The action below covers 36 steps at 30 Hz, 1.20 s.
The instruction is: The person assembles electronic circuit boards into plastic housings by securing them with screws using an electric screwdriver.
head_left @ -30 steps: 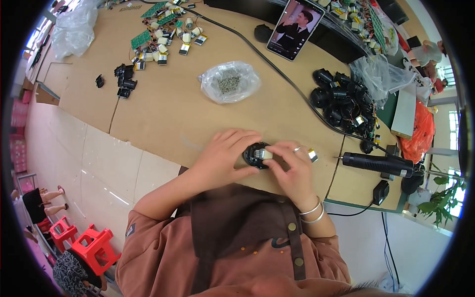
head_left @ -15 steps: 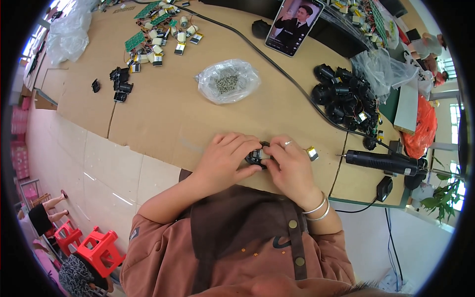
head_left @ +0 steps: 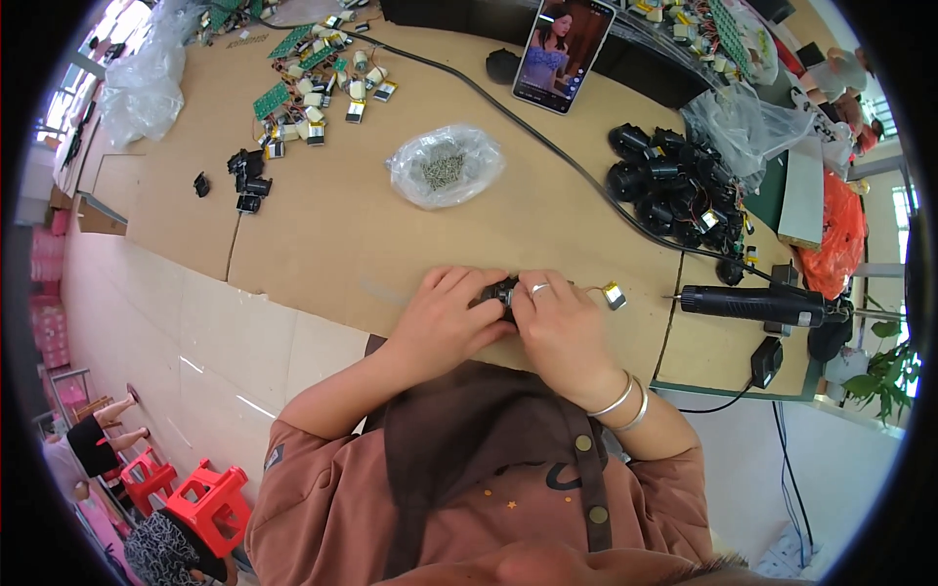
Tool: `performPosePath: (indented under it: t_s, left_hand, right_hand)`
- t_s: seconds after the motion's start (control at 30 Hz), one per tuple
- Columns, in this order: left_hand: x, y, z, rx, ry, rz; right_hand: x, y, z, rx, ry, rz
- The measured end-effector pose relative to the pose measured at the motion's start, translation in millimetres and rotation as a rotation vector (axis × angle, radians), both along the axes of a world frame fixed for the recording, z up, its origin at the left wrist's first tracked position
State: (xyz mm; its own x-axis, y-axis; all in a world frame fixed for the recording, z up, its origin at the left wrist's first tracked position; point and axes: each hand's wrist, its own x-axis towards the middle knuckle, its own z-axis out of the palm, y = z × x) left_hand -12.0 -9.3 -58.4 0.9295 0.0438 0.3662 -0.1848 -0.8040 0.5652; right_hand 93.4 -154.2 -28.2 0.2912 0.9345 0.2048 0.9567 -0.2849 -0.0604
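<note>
Near the table's front edge, both my hands grip a small black plastic housing (head_left: 502,292), with some circuitry showing inside. My left hand (head_left: 442,314) has its fingers curled round the housing's left side, thumb pressed below. From the right, my right hand (head_left: 567,332) pinches it, fingertips together, covering much of it. A small silver and yellow battery (head_left: 614,295) on a thin wire lies just right of my right hand. Further right rests a black electric screwdriver (head_left: 747,305), its tip toward me. Beyond my hands sits a clear plastic bag (head_left: 479,181) holding many small screws (head_left: 443,172).
A heap of black housings (head_left: 674,186) lies at right, with a black cable (head_left: 547,137) crossing beside it. Green boards and batteries (head_left: 308,93) cover the far left, near a few black parts (head_left: 249,181). A phone (head_left: 564,54) leans at the back.
My hands have closed in over the black housing, and less of it shows. The right hand has shifted slightly left across it. The phone's picture has changed.
</note>
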Motion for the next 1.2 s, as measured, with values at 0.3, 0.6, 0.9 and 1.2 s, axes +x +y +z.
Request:
performPosePath:
  t_s: [0.3,0.6,0.9,1.2]
  left_hand:
    - [38,92,17,0.129,-0.064,0.304]
    - [82,211,18,0.212,-0.127,0.613]
    - [12,369,34,-0.024,0.019,1.092]
    - [-99,310,24,0.190,0.273,1.080]
  right_hand:
    - [8,-10,-3,0.263,0.291,-0.024]
    - [28,-38,-1,0.421,0.411,-0.093]
    - [44,-44,5,0.518,0.551,-0.201]
    - [50,-30,-5,0.439,0.767,-0.240]
